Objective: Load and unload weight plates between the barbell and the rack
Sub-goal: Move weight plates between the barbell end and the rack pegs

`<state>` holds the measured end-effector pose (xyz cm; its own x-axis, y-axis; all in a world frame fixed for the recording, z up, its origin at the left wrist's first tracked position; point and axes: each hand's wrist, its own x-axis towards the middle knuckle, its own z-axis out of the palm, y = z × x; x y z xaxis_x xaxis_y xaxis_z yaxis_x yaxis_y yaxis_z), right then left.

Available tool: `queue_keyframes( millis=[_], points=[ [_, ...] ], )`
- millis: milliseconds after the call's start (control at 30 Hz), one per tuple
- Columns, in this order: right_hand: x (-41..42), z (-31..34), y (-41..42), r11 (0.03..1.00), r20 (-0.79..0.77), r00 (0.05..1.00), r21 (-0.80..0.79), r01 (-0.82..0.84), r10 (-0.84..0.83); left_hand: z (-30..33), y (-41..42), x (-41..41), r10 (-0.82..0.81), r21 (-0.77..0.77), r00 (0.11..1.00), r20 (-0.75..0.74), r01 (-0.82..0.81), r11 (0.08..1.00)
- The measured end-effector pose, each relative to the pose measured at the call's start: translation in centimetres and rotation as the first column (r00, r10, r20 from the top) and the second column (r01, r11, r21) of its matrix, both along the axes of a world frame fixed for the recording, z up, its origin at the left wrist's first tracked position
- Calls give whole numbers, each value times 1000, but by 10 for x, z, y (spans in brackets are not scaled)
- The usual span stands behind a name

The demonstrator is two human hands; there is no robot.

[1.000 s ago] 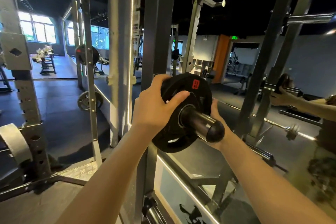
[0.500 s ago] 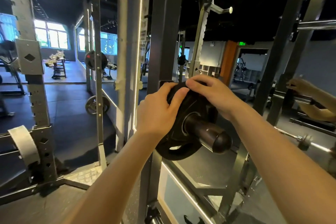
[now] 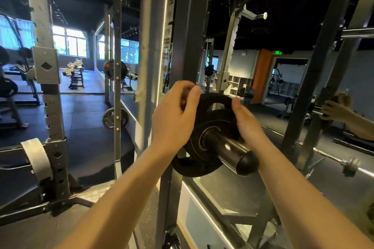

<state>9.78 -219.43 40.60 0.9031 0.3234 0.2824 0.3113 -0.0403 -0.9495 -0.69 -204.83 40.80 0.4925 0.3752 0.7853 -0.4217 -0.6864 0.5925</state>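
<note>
Nearest the camera, the capped end of a thick chrome storage peg [image 3: 232, 150] points toward the viewer and slightly right and down; its long axis runs back to the grey steel rack upright [image 3: 188, 46]. A round black rubber weight plate [image 3: 210, 121] sits on that peg, close to the upright, its face square to the peg and a handle slot near its top. The left hand [image 3: 174, 121] curls its grip over the plate's upper left rim. The right hand [image 3: 248, 125] lies against the right edge; whether its grip is closed I cannot tell. Fingers behind the plate risk being pinched against the upright if it slides inward.
</note>
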Motion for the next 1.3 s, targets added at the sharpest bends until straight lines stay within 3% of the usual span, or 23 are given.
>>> queue_keyframes(
  millis=[67,133,267,433,567,767,967,1300],
  points=[
    [-2,3,0,1000,-21,1000,-24,9,-9,-38,2,-4,-37,-199,999,14,39,979],
    [-5,3,0,1000,-36,999,-30,7,-9,-67,-2,-3,-69,-277,998,8,68,958],
    [-6,-4,4,999,42,998,-9,48,-48,-80,-1,7,-17,-291,998,61,34,956],
    [2,-18,15,970,129,969,149,190,-210,-83,2,15,-24,-307,992,121,60,950],
    [18,-25,26,945,88,962,232,232,-258,-75,11,20,-30,-253,993,111,58,966],
    [34,-37,44,873,-37,923,309,376,-384,-50,27,21,5,-138,1000,-15,-7,990],
    [40,-52,49,846,-146,886,263,465,-441,-30,31,21,93,36,992,-90,-90,995],
    [42,-49,52,837,-150,868,230,496,-473,-30,32,25,223,124,975,-2,-221,967]
  ],
)
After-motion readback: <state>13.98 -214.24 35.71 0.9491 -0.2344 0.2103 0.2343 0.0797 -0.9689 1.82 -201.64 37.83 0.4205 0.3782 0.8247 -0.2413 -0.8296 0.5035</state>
